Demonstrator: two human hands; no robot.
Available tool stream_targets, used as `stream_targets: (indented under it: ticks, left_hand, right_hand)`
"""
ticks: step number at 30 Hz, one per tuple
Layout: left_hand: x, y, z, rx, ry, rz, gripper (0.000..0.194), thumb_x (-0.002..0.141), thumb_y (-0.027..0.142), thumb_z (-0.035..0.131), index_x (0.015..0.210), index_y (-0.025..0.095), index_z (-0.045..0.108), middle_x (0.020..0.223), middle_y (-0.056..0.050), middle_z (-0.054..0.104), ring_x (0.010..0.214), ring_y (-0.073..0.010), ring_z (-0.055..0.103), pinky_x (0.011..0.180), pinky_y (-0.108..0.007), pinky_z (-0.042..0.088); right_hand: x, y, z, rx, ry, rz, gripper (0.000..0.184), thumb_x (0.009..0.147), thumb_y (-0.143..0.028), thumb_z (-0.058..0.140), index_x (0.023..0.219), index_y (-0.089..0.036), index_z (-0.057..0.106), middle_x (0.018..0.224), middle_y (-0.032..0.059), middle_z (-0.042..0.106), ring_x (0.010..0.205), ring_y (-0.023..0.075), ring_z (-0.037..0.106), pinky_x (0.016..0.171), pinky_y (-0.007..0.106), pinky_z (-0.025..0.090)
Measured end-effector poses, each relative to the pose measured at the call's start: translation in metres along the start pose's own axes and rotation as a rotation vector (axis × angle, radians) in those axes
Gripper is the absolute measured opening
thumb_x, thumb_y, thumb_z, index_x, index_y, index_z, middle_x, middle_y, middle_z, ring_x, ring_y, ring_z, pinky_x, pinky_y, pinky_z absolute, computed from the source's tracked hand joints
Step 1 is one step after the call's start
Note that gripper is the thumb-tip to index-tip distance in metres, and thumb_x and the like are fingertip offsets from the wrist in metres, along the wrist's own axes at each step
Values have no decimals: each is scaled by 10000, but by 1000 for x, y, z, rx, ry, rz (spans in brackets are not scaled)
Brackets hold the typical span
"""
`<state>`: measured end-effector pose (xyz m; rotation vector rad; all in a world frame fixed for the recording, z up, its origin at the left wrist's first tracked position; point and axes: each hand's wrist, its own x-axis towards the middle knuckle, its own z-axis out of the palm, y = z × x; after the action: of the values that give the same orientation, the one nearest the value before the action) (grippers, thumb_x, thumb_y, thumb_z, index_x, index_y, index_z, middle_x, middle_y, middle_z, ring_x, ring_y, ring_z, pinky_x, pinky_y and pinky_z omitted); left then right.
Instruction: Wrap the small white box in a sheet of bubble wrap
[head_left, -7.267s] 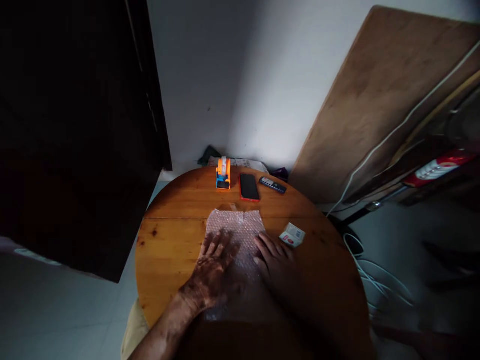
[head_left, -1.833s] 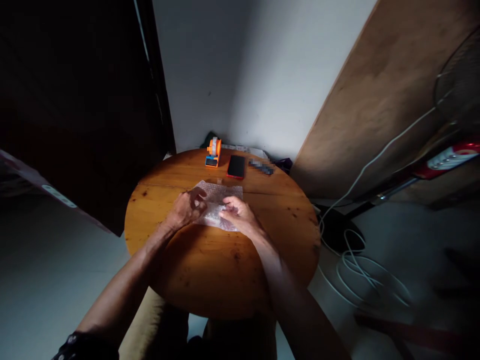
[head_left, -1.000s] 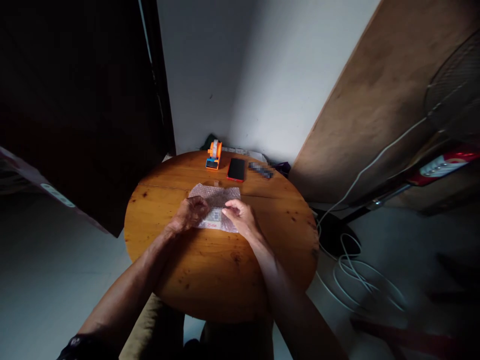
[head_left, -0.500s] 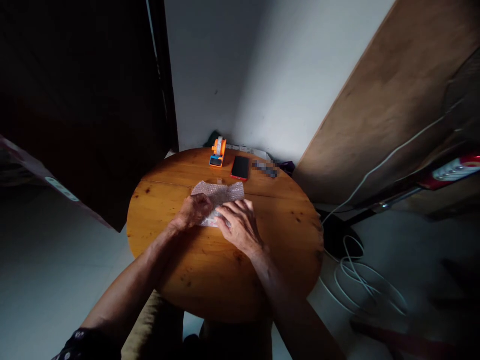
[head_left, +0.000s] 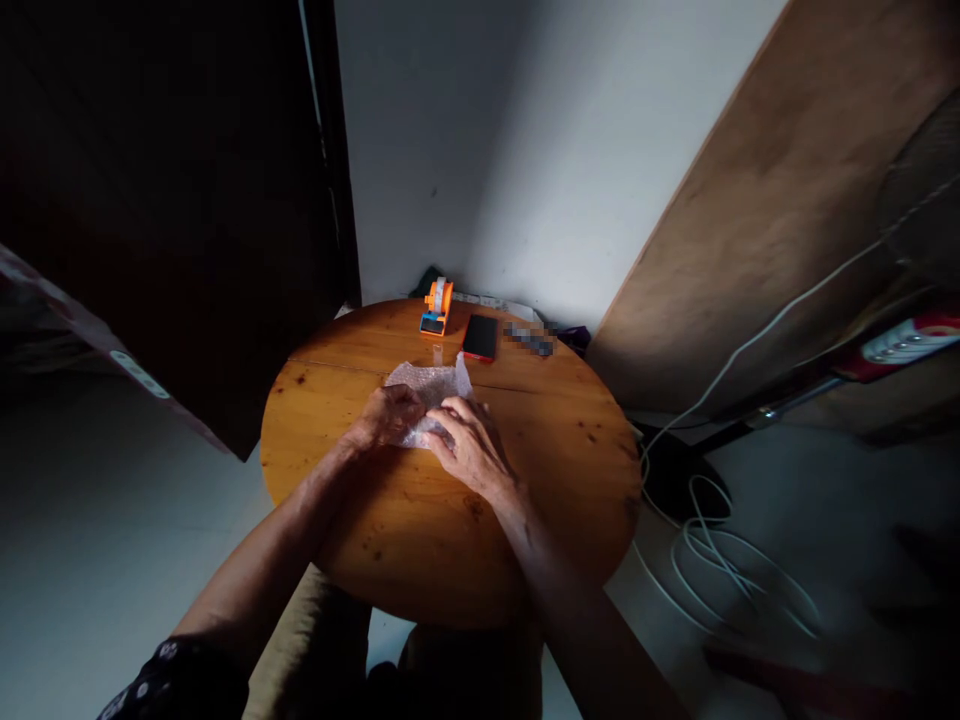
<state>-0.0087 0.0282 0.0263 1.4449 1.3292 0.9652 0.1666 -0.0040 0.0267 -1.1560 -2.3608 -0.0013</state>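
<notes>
A sheet of bubble wrap lies partly folded near the middle of the round wooden table. Its far right corner stands up. My left hand is curled on the sheet's left side, its fingertips closed on the plastic. From the right, my right hand bends over the wrap with its fingers around the folded right edge. Between the hands, a crumpled shiny part of the wrap shows; anything under it is hidden.
Along the table's far side stand an orange and blue tape dispenser, a phone with a red edge and a pixelated dark object. A short strip of clear tape sits beyond the wrap. White cable coils on the floor at right.
Both hands lay on the flat sheet earlier, with a small printed card to its right. The card later showed on the folded wrap. Now my right hand has brought the right side inward, hiding it.
</notes>
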Motion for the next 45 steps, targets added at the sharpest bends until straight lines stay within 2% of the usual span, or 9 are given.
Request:
stream_targets:
  ticks: [5,9,12,16,20,27,33,40,45]
  left_hand:
    - [-4,11,-15,120,16,22,161,680,308,654,695,149,635,655,-8,579,628,-128,510,568,-217,383]
    - [-11,8,-36,248,69,20,185,703,335,678,774,164,665,750,-23,640,745,-161,584,640,-220,415]
    - [-17,2,-50,436,117,-76,227,720,377,692,818,175,658,680,1,608,632,-142,556,548,-210,377]
    - [-23,3,-59,381,38,-305,282,748,374,709,909,161,620,597,9,604,552,-147,587,466,-197,372]
    - [-24,13,-55,315,6,-455,266,733,354,753,836,151,615,546,-6,621,521,-156,620,431,-187,352]
    - [-18,13,-48,151,-33,-517,335,726,309,764,539,171,523,404,28,487,356,-91,435,390,-200,268]
    - [-21,17,-35,46,22,-428,252,720,253,740,584,182,540,472,36,527,385,-74,443,413,-187,315]
    - [-22,30,-11,23,82,-300,197,768,199,683,651,158,529,476,47,516,392,-63,452,425,-186,317]
    - [-20,33,3,62,105,-258,168,782,156,665,683,159,530,414,63,494,357,-64,436,412,-181,298]
  right_hand:
    - [0,4,5,90,24,-1,189,905,-262,620,1083,-211,653,1091,77,631,990,221,579,887,356,464]
    - [1,5,4,89,43,-21,140,896,-270,633,1023,-218,664,1081,75,635,1007,232,570,917,382,454]
    - [2,4,3,80,46,-40,109,893,-254,632,987,-210,664,1091,75,632,1010,234,564,919,384,448]
    - [3,4,3,70,62,-58,116,896,-247,625,996,-200,659,1131,83,625,1034,240,550,930,383,440]
    - [3,4,5,81,54,-56,134,909,-251,606,1021,-195,653,1153,87,635,1043,249,546,933,391,444]
    - [3,4,9,88,14,-53,333,916,-221,593,1246,-199,625,1266,100,610,1148,269,520,1008,415,431]
    - [2,4,14,62,-7,-61,321,939,-209,550,1233,-261,668,1391,88,535,1194,276,505,1029,447,420]
    - [3,1,13,64,14,-57,236,959,-219,523,1109,-231,705,1331,111,565,1177,278,504,1009,444,410]
    - [5,1,18,153,37,-26,247,929,-182,546,1154,-194,647,1255,112,617,1149,265,517,1009,430,416]
